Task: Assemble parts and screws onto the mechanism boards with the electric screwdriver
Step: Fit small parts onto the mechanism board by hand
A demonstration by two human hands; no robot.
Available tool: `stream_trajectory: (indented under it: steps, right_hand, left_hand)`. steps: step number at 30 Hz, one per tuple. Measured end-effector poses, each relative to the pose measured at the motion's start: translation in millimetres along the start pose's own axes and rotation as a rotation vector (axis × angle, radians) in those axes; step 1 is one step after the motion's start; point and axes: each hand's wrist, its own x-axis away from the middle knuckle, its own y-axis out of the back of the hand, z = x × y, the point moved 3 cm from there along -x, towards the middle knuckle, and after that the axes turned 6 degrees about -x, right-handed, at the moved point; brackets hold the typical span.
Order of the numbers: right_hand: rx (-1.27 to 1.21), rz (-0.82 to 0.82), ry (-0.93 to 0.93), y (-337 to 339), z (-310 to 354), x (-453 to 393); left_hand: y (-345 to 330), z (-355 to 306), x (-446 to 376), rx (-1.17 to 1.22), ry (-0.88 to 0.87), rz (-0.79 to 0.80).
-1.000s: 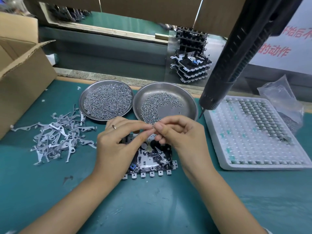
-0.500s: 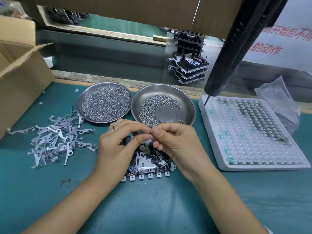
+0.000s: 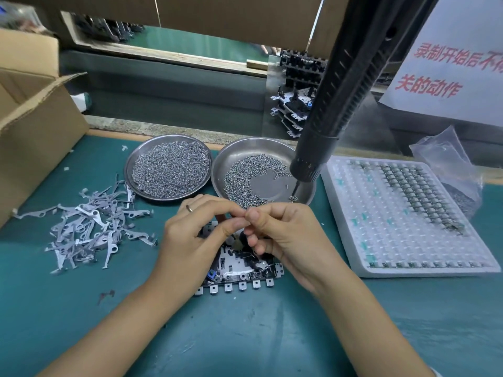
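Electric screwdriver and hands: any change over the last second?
The hanging electric screwdriver swung: its tip went right over the white tray, then back left over the right screw dish. No hand holds it. Left hand and right hand stayed fingertip to fingertip above the mechanism board; what they pinch is too small to tell.
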Motion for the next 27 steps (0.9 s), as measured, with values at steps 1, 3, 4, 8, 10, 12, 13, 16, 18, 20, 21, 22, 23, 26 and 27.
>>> stream_trajectory:
  steps: [1, 3, 4, 8, 10, 12, 13, 16, 18, 20, 21, 22, 23, 26, 27]
  right_hand:
    - [-0.011, 0.004, 0.011, 0.4, 0.5, -0.3]
    - [-0.041, 0.014, 0.028, 0.8, 1.1, -0.4]
    - [-0.052, 0.018, 0.034, 0.6, 1.2, -0.3]
    - [-0.062, -0.009, 0.059, 0.0, -0.8, -0.4]
    - [-0.078, -0.012, 0.057, -0.5, -1.8, -0.6]
    - [-0.107, 0.002, 0.046, -1.5, -2.2, -0.8]
    - [-0.117, 0.012, 0.041, -2.0, -2.3, -0.9]
    - [-0.114, 0.029, 0.036, -3.1, -2.1, -0.9]
    - [-0.107, 0.031, 0.035, -3.2, -1.7, -0.6]
    - [-0.102, 0.028, 0.034, -3.3, -1.3, -0.4]
    - [-0.101, 0.028, 0.034, -3.2, -1.2, -0.4]
    - [-0.101, 0.029, 0.034, -3.4, -1.2, -0.2]
    - [-0.103, 0.031, 0.034, -3.6, -1.2, -0.2]
    - [-0.109, 0.034, 0.031, -4.0, -1.6, 0.1]
    - [-0.110, 0.036, 0.030, -4.1, -1.5, 0.1]
  left_hand:
    - [0.0, 0.3, -0.1, 0.006, 0.005, 0.005]
    - [0.5, 0.3, -0.1, 0.013, 0.011, -0.001]
    - [0.8, 0.2, -0.1, 0.012, 0.011, -0.005]
    - [0.4, -1.0, 0.1, 0.005, -0.002, 0.000]
    - [0.7, -1.2, 0.0, 0.017, -0.006, -0.016]
    - [1.6, -0.7, 0.1, 0.034, -0.006, -0.038]
    - [2.1, -0.3, 0.2, 0.041, -0.003, -0.048]
    - [2.6, 1.0, 0.4, 0.059, 0.021, -0.067]
    - [2.6, 1.0, 0.6, 0.072, 0.032, -0.075]
    - [2.4, 1.2, 0.5, 0.072, 0.034, -0.080]
    - [2.4, 1.3, 0.6, 0.071, 0.033, -0.083]
    - [2.5, 1.6, 0.8, 0.073, 0.035, -0.086]
    - [2.7, 2.0, 1.0, 0.083, 0.041, -0.089]
    - [3.2, 2.7, 1.2, 0.122, 0.059, -0.089]
    - [3.1, 2.6, 0.9, 0.140, 0.064, -0.085]
